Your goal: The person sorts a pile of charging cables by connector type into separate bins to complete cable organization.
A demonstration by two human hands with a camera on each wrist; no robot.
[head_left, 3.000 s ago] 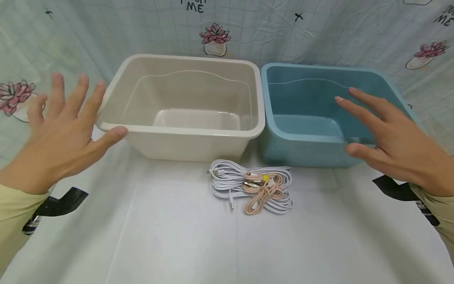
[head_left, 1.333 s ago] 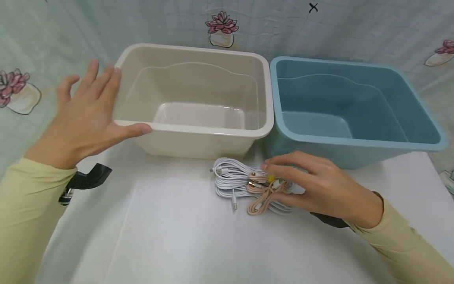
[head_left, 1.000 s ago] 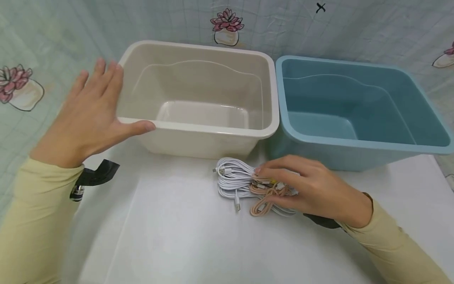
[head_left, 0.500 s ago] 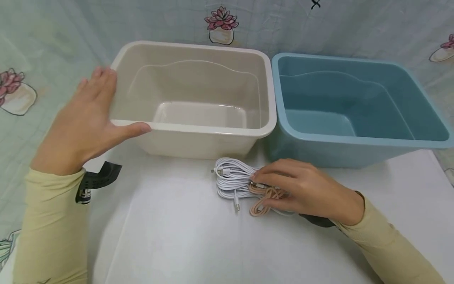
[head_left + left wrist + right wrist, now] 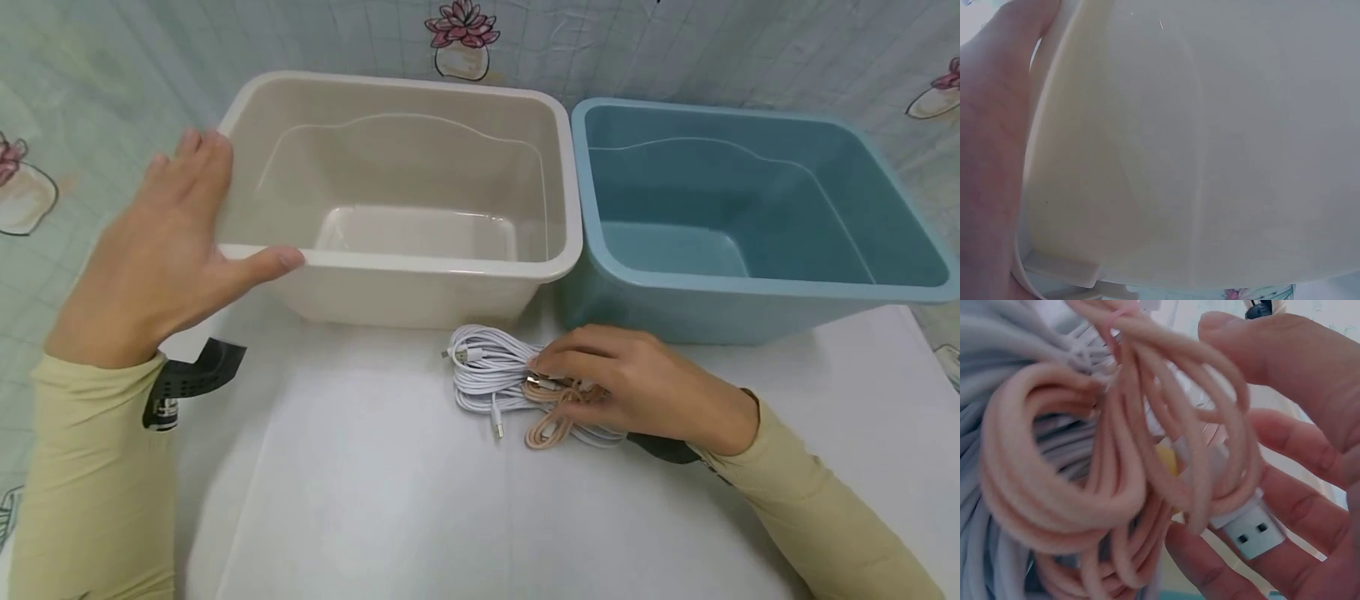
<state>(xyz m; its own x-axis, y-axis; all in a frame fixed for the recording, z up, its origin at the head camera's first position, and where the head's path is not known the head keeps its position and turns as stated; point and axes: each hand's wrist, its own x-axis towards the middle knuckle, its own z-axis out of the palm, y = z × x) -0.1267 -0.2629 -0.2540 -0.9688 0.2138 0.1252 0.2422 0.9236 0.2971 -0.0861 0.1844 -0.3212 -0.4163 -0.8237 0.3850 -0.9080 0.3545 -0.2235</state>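
Observation:
My left hand (image 5: 161, 250) rests over the front left corner of a cream plastic bin (image 5: 420, 267), fingers along the side rim and thumb on the front rim. The left wrist view shows the bin's pale wall (image 5: 1185, 162) close up. My right hand (image 5: 630, 383) has its fingers curled round a pink USB cable (image 5: 551, 429), coiled and tied. The coil lies on white coiled cables (image 5: 487, 371) in front of the bins. In the right wrist view, pink loops (image 5: 1054, 481) and a USB plug (image 5: 1254, 531) show beside the fingers; part of the coil is hidden.
A blue plastic bin (image 5: 750, 287) stands right of the cream one, their rims side by side. A white cloth (image 5: 375, 500) covers the table. Behind the bins hangs a patterned sheet (image 5: 337, 33) with potted-plant drawings.
My left hand has come from the left onto the cream bin's corner. From above the blue bin, my right hand has come down to the cables and closed round the pink cable.

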